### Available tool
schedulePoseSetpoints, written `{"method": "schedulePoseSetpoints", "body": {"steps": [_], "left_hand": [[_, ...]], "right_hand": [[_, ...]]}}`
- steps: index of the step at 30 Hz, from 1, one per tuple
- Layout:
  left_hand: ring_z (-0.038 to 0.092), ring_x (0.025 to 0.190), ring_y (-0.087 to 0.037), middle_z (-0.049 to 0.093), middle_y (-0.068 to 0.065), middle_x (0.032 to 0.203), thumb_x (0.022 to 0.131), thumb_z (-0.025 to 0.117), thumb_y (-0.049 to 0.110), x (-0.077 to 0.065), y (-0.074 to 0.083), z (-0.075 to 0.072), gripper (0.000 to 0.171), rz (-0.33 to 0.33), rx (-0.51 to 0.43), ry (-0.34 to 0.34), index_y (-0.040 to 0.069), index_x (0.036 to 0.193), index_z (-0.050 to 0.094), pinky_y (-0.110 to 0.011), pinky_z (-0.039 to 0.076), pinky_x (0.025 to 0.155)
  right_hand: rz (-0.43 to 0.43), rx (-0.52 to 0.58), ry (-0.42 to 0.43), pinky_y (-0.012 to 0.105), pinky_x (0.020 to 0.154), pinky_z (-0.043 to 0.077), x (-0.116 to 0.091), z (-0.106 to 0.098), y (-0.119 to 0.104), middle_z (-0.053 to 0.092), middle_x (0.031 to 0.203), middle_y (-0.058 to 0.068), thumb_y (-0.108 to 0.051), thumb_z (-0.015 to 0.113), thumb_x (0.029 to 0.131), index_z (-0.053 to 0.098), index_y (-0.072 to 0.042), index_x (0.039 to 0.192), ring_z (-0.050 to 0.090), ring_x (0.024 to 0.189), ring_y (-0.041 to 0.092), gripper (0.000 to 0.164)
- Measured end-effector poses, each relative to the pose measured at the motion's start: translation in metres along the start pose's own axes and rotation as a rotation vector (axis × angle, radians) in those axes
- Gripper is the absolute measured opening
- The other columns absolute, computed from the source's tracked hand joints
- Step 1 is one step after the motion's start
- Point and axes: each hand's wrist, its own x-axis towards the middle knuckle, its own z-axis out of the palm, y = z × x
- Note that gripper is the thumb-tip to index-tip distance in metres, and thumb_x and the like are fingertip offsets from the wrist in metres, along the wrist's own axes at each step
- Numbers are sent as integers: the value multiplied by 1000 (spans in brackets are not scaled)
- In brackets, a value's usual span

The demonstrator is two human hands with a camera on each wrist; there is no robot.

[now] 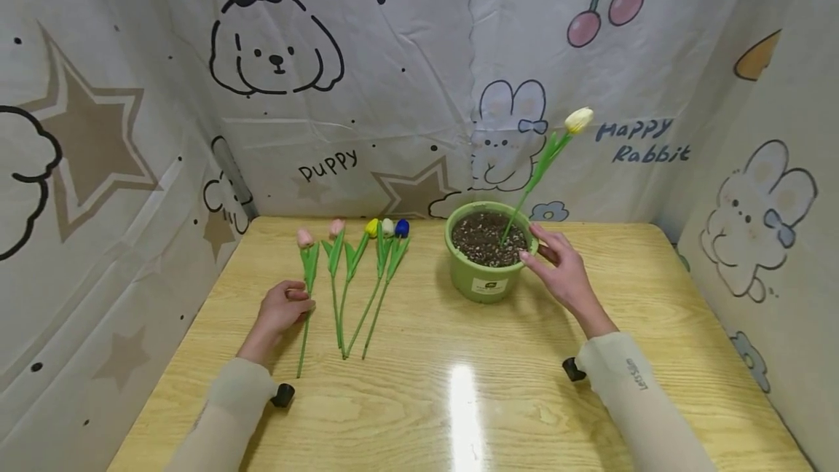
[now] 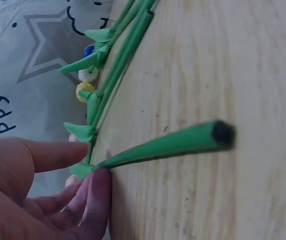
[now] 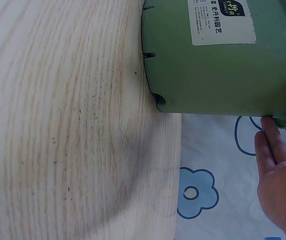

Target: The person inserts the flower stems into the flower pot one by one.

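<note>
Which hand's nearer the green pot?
Right. The right hand touches the green pot at its rim; the left hand is off to its left, at a pink tulip.

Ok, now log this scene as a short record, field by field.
Left hand: pinches the stem of the leftmost pink tulip
Right hand: holds the rim of the green pot
In pot: dark soil, one pale yellow tulip leaning right in the head view
Lying on table: the pinched tulip, then second pink tulip, yellow tulip, white tulip, blue tulip
Pot label: whitish, on its side
Backdrop: printed with cartoon puppy and rabbits
</note>
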Motion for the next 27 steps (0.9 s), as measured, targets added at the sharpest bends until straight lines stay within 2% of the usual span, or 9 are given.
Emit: {"method": "schedulePoseSetpoints", "body": {"steps": [5,12,19,23,27], "left_hand": [[63,86,-16,60,-20,117,89,70,-2,7,-1,5,50,-1,57,55,-8,136,53,-25,59,66],[64,76,-14,65,-15,108,85,69,-2,9,-3,3,44,-25,91,117,-5,128,59,-25,60,64],[66,70,-8,68,-14,105,86,69,3,6,-3,2,43,-63,56,162,-4,128,59,-23,60,62],[67,68,-8,70,-13,102,88,68,4,7,-3,1,44,-81,8,144,-6,130,58,-23,60,62],[68,68,-9,70,-13,101,89,66,4,7,-1,-1,45,-85,-40,117,-8,131,57,-23,61,63]], "right_hand": [[11,3,-2,4,96,45,0,-1,-5,44,149,24,-17,68,102,41,-8,159,50,139,47,64],[3,24,-20,3,93,45,-7,-2,-34,43,146,32,-10,66,101,39,4,156,48,137,54,62],[-4,8,-11,6,99,45,-1,0,-7,44,149,25,-16,67,102,40,-6,158,49,138,50,64],[1,28,-2,8,98,46,0,0,0,46,148,22,-19,69,101,42,-12,158,51,138,47,64],[2,29,3,9,98,47,0,0,0,46,149,23,-18,69,101,42,-11,158,51,138,47,63]]}}
